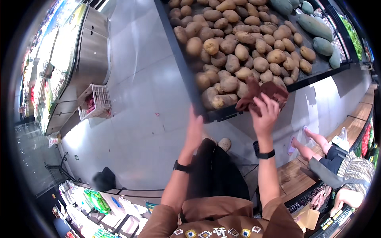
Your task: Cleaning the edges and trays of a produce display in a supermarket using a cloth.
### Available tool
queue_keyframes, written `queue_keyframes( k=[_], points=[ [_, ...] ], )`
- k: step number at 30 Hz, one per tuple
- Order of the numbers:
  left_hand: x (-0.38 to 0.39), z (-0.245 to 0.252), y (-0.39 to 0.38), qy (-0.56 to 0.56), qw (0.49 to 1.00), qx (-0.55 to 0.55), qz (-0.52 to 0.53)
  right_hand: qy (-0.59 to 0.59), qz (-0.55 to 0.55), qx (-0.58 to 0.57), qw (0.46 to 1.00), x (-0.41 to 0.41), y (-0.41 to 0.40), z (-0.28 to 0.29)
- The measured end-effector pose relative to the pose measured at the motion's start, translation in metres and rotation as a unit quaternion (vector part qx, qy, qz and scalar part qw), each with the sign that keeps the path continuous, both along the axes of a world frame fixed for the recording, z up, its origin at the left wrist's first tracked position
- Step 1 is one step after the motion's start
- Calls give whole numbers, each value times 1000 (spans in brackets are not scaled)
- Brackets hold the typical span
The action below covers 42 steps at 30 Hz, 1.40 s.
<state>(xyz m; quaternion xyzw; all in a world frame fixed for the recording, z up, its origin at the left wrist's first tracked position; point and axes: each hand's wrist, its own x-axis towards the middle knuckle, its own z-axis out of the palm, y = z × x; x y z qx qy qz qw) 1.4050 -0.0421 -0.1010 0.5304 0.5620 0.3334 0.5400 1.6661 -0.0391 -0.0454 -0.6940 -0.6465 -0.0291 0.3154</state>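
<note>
A dark-edged display bin (178,56) holds many loose potatoes (232,64), heaped up to its near edge. A crumpled reddish-brown cloth (275,92) lies over the bin's near edge, against the potatoes. My right hand (265,114) is on this cloth, fingers bent over it; part of the cloth is hidden behind the fingers. My left hand (195,128) is beside the bin's near left corner, blurred, with its fingers pointing up along the edge and nothing seen in it. Whether it touches the edge cannot be told.
Green-grey winter melons (315,26) lie at the bin's far right. A white plastic crate (101,101) with reddish produce stands on the floor by a steel-sided display case (92,44). Another person (342,169) is at the lower right, by a wooden ledge (293,175). Stocked shelves are behind me.
</note>
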Motion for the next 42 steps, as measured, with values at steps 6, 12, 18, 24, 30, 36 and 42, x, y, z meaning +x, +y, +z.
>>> queue_keyframes(
  k=[6,12,18,24,30,36,42],
  points=[
    [-1,-4,6,10,999,35,-11,24,-61,34,997,41,14,1],
    [-2,2,7,18,998,55,-27,137,-140,43,980,-9,8,6],
    [-9,33,17,-6,996,54,-69,230,-115,-12,966,-116,-6,18],
    [-80,41,102,95,970,179,-132,156,-127,-37,979,-173,-19,22],
    [-97,79,269,117,901,337,-245,102,-252,-89,958,-204,-8,34],
    [-78,85,358,165,811,393,-401,19,-390,-90,916,-234,41,42],
    [-79,55,376,226,736,440,-462,-31,-408,-57,911,-252,100,33]
  ],
)
